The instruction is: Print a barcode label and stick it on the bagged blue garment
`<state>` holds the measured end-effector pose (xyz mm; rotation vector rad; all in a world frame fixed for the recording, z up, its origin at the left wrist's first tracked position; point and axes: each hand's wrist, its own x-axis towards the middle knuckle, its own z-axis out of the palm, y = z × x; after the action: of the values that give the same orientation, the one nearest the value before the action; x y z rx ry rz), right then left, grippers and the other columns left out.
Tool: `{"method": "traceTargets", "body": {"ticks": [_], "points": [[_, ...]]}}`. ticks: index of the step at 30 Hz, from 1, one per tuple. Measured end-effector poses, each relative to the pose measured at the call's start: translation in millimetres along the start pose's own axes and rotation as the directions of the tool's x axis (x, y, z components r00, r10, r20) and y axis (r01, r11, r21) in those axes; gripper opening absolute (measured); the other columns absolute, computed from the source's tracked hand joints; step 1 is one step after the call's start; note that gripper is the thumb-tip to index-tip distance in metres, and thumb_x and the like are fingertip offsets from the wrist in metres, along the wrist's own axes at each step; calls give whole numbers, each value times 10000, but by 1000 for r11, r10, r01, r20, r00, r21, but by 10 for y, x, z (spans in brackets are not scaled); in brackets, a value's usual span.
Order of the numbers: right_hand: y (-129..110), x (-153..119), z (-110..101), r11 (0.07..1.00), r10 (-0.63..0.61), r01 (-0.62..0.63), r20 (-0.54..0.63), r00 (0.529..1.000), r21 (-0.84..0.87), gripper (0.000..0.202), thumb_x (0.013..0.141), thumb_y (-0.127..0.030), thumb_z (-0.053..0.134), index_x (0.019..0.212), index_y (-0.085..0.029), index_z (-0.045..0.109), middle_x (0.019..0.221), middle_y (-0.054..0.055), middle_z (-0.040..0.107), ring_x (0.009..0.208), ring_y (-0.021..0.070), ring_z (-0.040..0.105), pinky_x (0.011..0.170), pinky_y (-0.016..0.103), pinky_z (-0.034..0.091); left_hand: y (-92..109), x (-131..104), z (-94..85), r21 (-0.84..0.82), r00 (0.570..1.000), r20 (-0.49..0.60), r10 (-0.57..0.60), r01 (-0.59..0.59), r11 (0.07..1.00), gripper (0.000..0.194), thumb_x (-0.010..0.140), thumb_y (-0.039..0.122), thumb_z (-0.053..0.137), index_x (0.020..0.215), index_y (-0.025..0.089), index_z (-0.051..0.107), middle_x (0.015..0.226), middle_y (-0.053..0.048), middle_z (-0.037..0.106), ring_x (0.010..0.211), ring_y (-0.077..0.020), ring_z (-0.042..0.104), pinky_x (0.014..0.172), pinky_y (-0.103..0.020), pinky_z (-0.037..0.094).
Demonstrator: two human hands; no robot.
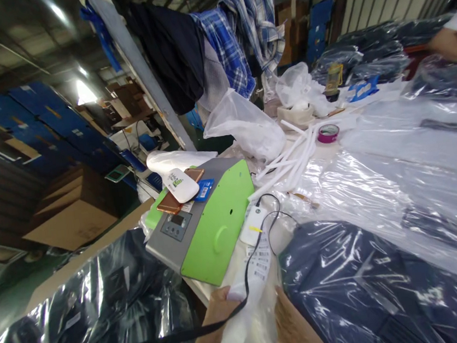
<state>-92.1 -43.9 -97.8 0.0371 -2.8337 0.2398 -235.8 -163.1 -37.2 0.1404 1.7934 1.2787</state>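
My left hand [211,327] sits at the bottom centre, gripping a white strip of barcode labels [256,267] that runs up toward a small white device [253,225]. My right hand [298,331] lies flat beside it, touching the edge of a dark garment in a clear plastic bag [374,287]. A black cable [247,263] crosses over the labels and my left hand. Just above stands a green and grey machine [208,226] with a small display panel.
Phones and a white scanner [181,187] rest on the machine. Another bagged dark garment [103,307] lies left. White tubes [293,158], purple tape [328,133], loose plastic bags and hanging shirts [233,33] sit further back. Another person's arm [451,44] is top right.
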Motion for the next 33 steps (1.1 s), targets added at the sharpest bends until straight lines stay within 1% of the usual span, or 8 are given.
{"method": "traceTargets", "body": {"ticks": [2, 5, 8, 12, 15, 19, 28, 33], "points": [[-14, -75, 107, 996, -31, 39, 106, 994, -74, 316, 761, -152, 561, 1052, -107, 677, 1058, 120, 694, 1079, 290, 591, 1081, 438, 401, 41, 13, -28, 11, 998, 61, -32, 31, 999, 436, 443, 398, 823, 737, 113, 673, 616, -7, 615, 567, -147, 523, 533, -259, 398], [1, -87, 32, 991, -57, 83, 231, 971, -106, 200, 742, -160, 568, 863, -119, 722, 809, 110, 708, 877, 290, 635, 1111, 490, 338, 94, 115, 10, 13, 986, 148, -76, 75, 997, 426, 423, 362, 837, 719, 98, 678, 626, -20, 630, 572, -147, 529, 553, -263, 398], [-4, -28, -74, 999, -1, 6, 136, 991, -36, 260, 754, -129, 529, 947, -141, 704, 886, 100, 705, 897, 269, 627, 1084, 481, 370, 143, 284, 151, -38, 979, 182, -92, 100, 994, 403, 397, 353, 837, 688, 123, 678, 578, -6, 616, 585, -169, 545, 612, -300, 434], [-6, 84, -104, 967, 209, -197, -58, 976, 163, 390, 736, -30, 444, 1069, -76, 642, 1083, 163, 657, 1080, 295, 578, 989, 454, 472, 166, 403, 366, -160, 978, 207, -36, 71, 985, 377, 376, 367, 833, 650, 174, 662, 594, -7, 629, 682, -214, 588, 698, -336, 463], [82, 191, -101, 826, 454, -380, -94, 886, 416, 485, 739, -8, 359, 1171, -76, 569, 1198, 179, 598, 1152, 258, 545, 973, 413, 496, 168, 367, 442, -255, 981, 194, 25, 26, 967, 349, 410, 359, 812, 661, 172, 658, 651, -30, 658, 778, -246, 609, 766, -353, 470], [270, 349, -78, 570, 655, -501, 8, 756, 651, 410, 763, -152, 416, 1138, -164, 582, 1181, 144, 598, 1098, 239, 579, 965, 420, 502, 191, 300, 490, -352, 984, 154, 94, -35, 935, 342, 481, 332, 778, 754, 157, 671, 727, -46, 684, 818, -241, 617, 857, -365, 460], [401, 584, -104, 225, 802, -604, 207, 561, 765, 399, 650, -294, 468, 954, -131, 668, 1191, 188, 583, 1141, 295, 538, 1052, 457, 376, 323, 252, 702, -404, 982, 106, 159, -103, 909, 492, 516, 363, 772, 943, 135, 685, 896, -118, 712, 891, -288, 620, 835, -411, 489], [431, 598, -137, 28, 817, -596, 325, 476, 803, 382, 590, -362, 494, 869, -164, 664, 1010, 123, 666, 1004, 284, 596, 928, 418, 456, 310, 270, 757, -426, 986, 81, 144, -96, 899, 537, 496, 343, 776, 983, 138, 676, 928, -126, 714, 902, -303, 623, 812, -420, 497]]}}
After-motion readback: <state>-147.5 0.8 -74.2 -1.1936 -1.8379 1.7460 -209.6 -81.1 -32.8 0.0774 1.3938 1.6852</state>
